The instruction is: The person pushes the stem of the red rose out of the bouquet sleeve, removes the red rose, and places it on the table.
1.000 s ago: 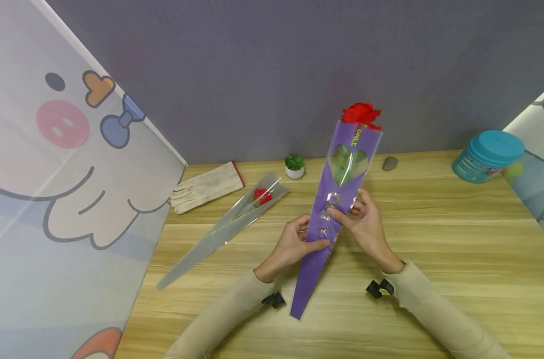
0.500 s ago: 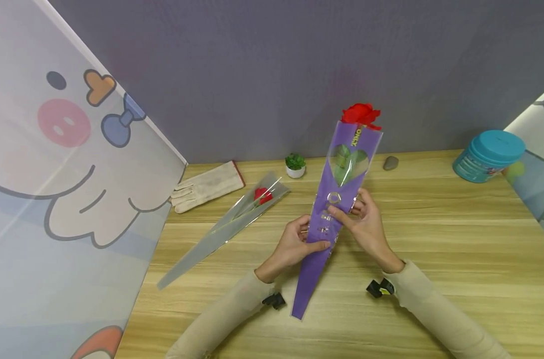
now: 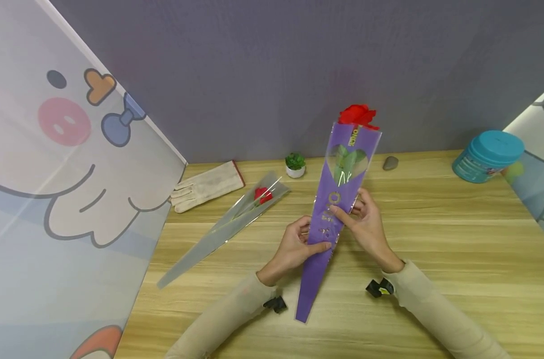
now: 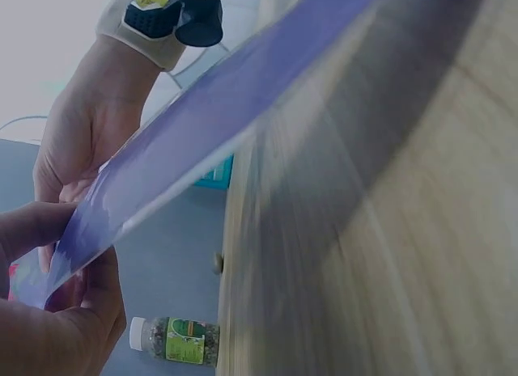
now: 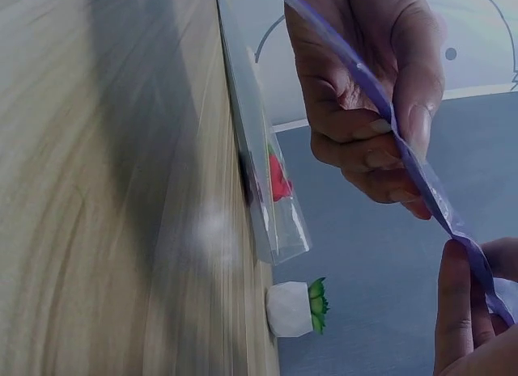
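A long purple flower sleeve [image 3: 313, 279] with gold lettering and a clear heart window stands raised at a slant in the head view. The red rose [image 3: 358, 114] in it pokes out of the top, and green leaves show through the window. My left hand [image 3: 294, 247] pinches the sleeve's lower half from the left, thumb across the front and fingers behind. Slightly higher, my right hand [image 3: 368, 229] pinches the opposite edge the same way. In the right wrist view the sleeve is edge-on, with the left thumb [image 5: 419, 125] pressed to one face. The fingers behind are partly hidden in the head view.
A clear sleeve [image 3: 204, 244] with a smaller red rose [image 3: 263, 195] lies at left. Behind it are a white work glove [image 3: 209, 187] and a potted plant [image 3: 295, 165]. A grey stone [image 3: 390, 163] and teal tub [image 3: 489, 155] sit at right. The left wrist view shows a white-capped bottle [image 4: 178, 340].
The sleeve has turned slightly: its rose end moved a little left and its narrow bottom a little right. Both hands keep their hold in nearly the same place.
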Demonstrator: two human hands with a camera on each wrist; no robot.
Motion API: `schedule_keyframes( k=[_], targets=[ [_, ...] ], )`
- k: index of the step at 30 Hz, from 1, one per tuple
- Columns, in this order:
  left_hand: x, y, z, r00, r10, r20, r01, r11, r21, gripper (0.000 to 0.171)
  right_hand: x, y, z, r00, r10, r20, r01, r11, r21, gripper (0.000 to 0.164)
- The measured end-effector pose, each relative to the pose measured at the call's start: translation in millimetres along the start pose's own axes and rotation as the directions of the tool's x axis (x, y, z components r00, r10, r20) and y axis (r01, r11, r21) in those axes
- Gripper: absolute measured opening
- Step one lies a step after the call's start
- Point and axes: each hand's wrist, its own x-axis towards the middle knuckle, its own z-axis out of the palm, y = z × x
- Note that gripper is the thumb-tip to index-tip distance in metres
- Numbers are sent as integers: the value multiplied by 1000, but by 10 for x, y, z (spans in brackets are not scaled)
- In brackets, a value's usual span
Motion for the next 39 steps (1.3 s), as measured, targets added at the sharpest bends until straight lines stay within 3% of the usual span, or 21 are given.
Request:
schedule_keyframes(
  k=[21,39],
  targets=[
    [52,19,-25,997,40,-71,-46,995,-90,47,-93,67,85,1000,20,-10,-20,997,-74,59],
    [47,19,-29,992,58,-112,-67,995,-79,42,-168,79,136,1000,-7,-12,6,996,-90,51]
  ],
)
